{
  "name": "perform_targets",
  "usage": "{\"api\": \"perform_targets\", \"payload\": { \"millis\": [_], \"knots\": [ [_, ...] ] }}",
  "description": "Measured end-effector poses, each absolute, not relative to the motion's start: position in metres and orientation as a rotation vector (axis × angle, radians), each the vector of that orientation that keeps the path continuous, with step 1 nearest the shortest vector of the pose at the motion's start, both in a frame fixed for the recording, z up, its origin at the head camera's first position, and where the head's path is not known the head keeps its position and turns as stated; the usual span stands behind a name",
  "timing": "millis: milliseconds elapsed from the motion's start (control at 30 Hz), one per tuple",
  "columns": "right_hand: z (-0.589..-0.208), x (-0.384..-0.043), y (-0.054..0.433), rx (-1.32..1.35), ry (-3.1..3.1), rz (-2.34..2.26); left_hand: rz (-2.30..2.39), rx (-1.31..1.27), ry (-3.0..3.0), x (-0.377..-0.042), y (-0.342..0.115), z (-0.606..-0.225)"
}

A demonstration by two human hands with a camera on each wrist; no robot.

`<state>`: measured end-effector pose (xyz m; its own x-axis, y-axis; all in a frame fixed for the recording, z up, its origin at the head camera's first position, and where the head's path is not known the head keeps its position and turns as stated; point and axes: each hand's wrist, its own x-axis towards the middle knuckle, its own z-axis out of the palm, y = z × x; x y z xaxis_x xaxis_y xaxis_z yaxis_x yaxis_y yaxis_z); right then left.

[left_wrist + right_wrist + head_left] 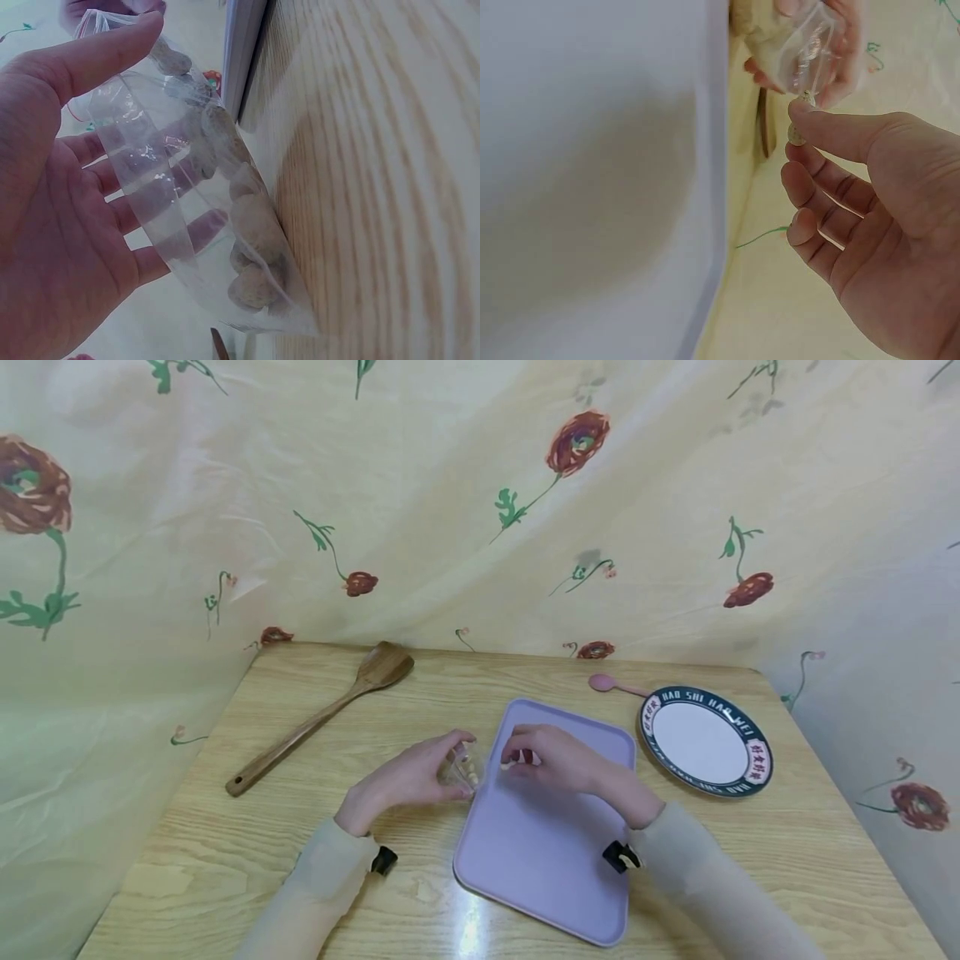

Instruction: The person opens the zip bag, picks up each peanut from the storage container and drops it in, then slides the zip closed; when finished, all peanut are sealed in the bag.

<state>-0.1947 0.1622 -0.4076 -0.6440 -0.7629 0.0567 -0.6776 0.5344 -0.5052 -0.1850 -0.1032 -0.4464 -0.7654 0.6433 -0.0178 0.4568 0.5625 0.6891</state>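
Note:
My left hand [412, 774] grips a clear plastic zip bag [157, 172] just left of the tray's edge, thumb on one side and fingers behind it. Several peanuts in the shell [255, 221] lie along the bag's lower side, near the wooden table. Above the far left part of the lilac tray [547, 852], my right hand [558, 760] pinches one pale peanut [797, 135] between thumb and index finger, its other fingers loosely bent. In the right wrist view the bag appears just beyond those fingertips.
A wooden spatula [322, 717] lies slantwise at the left of the table. To the tray's right is a white plate with a dark lettered rim [759, 762], and a pink spoon [602, 682] lies by its far edge. A flowered cloth [450, 510] hangs behind.

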Motion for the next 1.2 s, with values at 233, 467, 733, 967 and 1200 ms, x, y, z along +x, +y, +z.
{"api": "perform_targets", "payload": {
  "millis": [233,467,733,967,1200],
  "knots": [
    [-0.396,-0.195,0.146,-1.280,2.584,-0.710,1.002,0.953,2.537,-0.186,-0.104,-0.447],
    [-0.399,-0.197,0.134,-1.337,2.543,-0.712,1.012,0.949,2.527,-0.186,-0.104,-0.447],
    [-0.403,-0.197,0.125,-1.338,2.536,-0.676,1.007,0.964,2.530,-0.186,-0.105,-0.447],
    [-0.406,-0.194,0.120,-1.290,2.534,-0.670,1.012,0.962,2.528,-0.185,-0.104,-0.447],
    [-0.406,-0.193,0.120,-1.271,2.543,-0.686,1.000,0.962,2.536,-0.184,-0.104,-0.446]
  ]
}}
